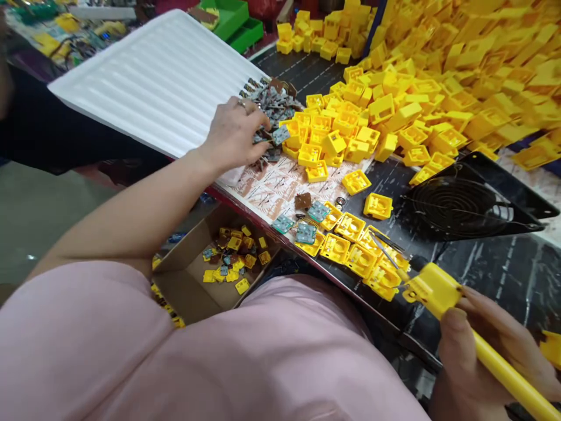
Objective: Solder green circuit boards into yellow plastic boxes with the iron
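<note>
My left hand (236, 131) reaches over a pile of grey parts (278, 108) beside the white ridged tray (149, 76). Its fingers are bent around a small grey-green circuit board (281, 135) at the pile's edge. In my right hand (495, 345) is a soldering iron (512, 368) with a yellow handle, its thin tip pointing at rows of open yellow housings (362, 259) along the table edge. A yellow block (433, 289) sits at the front of the handle. Several green boards (305, 233) lie on or next to the nearest housings.
Yellow housings (421, 111) are heaped at the back right. A black fan (460, 202) stands right of centre. Below the table edge (245, 206), a cardboard box (188, 292) holds yellow pieces. Green trays (230, 20) are at the back.
</note>
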### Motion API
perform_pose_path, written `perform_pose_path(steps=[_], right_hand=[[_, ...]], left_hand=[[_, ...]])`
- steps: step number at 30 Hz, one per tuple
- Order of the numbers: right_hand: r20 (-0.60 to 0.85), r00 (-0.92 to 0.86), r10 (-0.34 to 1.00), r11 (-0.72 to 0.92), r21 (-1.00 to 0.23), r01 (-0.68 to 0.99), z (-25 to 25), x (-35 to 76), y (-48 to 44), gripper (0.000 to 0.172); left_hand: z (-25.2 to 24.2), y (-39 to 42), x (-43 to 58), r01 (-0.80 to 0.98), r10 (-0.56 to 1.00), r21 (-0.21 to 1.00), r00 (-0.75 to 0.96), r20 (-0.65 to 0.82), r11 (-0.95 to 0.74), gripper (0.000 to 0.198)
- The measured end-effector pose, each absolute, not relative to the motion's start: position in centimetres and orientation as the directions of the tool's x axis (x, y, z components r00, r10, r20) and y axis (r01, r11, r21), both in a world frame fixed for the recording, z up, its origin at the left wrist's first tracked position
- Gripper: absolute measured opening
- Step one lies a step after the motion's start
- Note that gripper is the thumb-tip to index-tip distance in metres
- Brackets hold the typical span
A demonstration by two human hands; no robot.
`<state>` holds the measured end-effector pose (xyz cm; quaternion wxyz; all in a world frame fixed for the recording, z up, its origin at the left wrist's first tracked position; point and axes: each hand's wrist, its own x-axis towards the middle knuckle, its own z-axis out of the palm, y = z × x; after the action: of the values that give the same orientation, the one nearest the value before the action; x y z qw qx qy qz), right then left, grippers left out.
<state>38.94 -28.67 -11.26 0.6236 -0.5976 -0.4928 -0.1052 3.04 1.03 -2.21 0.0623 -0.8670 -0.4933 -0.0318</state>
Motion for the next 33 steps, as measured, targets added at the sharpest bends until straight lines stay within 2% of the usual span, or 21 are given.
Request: perform_pose_path(steps=[4, 5, 7, 8, 10, 12, 14, 16, 20, 22, 24, 26, 28, 32, 33], right_hand=[[0.870, 0.258, 0.419, 0.289, -0.398, 0.871, -11.4, 38.9, -27.4, 0.055], [0.882, 0.216, 0.418, 0.302, -0.359, 0.883, -11.4, 39.0, -27.1, 0.058], [0.914, 0.184, 0.362, 0.318, -0.306, 0.897, -11.3, 39.0, -26.7, 0.055], [0.928, 0.202, 0.311, 0.322, -0.303, 0.897, -11.1, 38.8, -26.5, 0.050], [0.933, 0.268, 0.239, 0.337, -0.339, 0.878, -10.4, 38.0, -26.3, 0.045], [0.894, 0.312, 0.321, 0.376, -0.423, 0.824, -9.3, 36.6, -26.4, 0.052], [0.775, 0.292, 0.561, 0.369, -0.549, 0.750, -8.0, 35.2, -26.6, 0.060], [0.699, 0.178, 0.693, 0.361, -0.549, 0.754, -6.9, 34.1, -26.7, 0.051], [0.706, -0.090, 0.703, 0.446, -0.337, 0.829, -5.6, 33.2, -26.1, 0.018], [0.709, -0.177, 0.683, 0.490, -0.265, 0.830, -5.5, 33.1, -25.9, 0.019], [0.753, -0.140, 0.642, 0.470, -0.243, 0.849, -5.8, 33.2, -25.9, 0.024], [0.815, 0.001, 0.579, 0.400, -0.285, 0.871, -6.1, 33.4, -26.0, 0.025], [0.838, 0.132, 0.529, 0.349, -0.357, 0.866, -6.4, 33.5, -26.1, 0.024], [0.802, 0.233, 0.550, 0.308, -0.454, 0.836, -6.5, 32.9, -26.2, 0.023], [0.793, 0.245, 0.558, 0.300, -0.468, 0.831, -6.6, 32.6, -26.2, 0.022]], left_hand=[[-3.6, 4.2, 3.5, 0.877, 0.868, 0.030, 0.469, 0.167, -0.480, 0.062], [-3.7, 4.6, 3.6, 0.890, 0.882, 0.087, 0.421, 0.212, -0.447, 0.067], [-3.0, 4.8, 3.4, 0.850, 0.891, 0.316, 0.322, 0.320, -0.421, 0.077], [-2.4, 4.5, 3.3, 0.784, 0.887, 0.444, 0.287, 0.361, -0.434, 0.079], [-1.1, 3.3, 3.4, 0.587, 0.888, 0.667, 0.295, 0.352, -0.459, 0.077], [-0.4, 1.4, 4.5, 0.466, 0.875, 0.767, 0.413, 0.252, -0.441, 0.073], [-0.7, -0.9, 6.5, 0.405, 0.826, 0.827, 0.552, 0.119, -0.390, 0.064], [-1.5, -3.4, 9.3, 0.383, 0.737, 0.856, 0.676, -0.004, -0.346, 0.049], [-2.8, -8.3, 14.4, 0.454, 0.545, 0.848, 0.800, -0.251, -0.276, 0.029], [-2.9, -9.8, 15.7, 0.481, 0.477, 0.852, 0.810, -0.341, -0.208, 0.030], [-3.2, -10.5, 15.8, 0.431, 0.397, 0.901, 0.836, -0.380, -0.045, 0.038], [-3.7, -10.6, 15.0, 0.322, 0.349, 0.938, 0.870, -0.347, 0.130, 0.047], [-4.4, -10.7, 14.1, 0.218, 0.370, 0.962, 0.890, -0.266, 0.168, 0.050], [-5.4, -12.6, 14.2, 0.122, 0.541, 0.978, 0.841, -0.012, -0.168, 0.045], [-5.5, -13.4, 14.7, 0.097, 0.597, 0.973, 0.801, 0.048, -0.209, 0.042]])
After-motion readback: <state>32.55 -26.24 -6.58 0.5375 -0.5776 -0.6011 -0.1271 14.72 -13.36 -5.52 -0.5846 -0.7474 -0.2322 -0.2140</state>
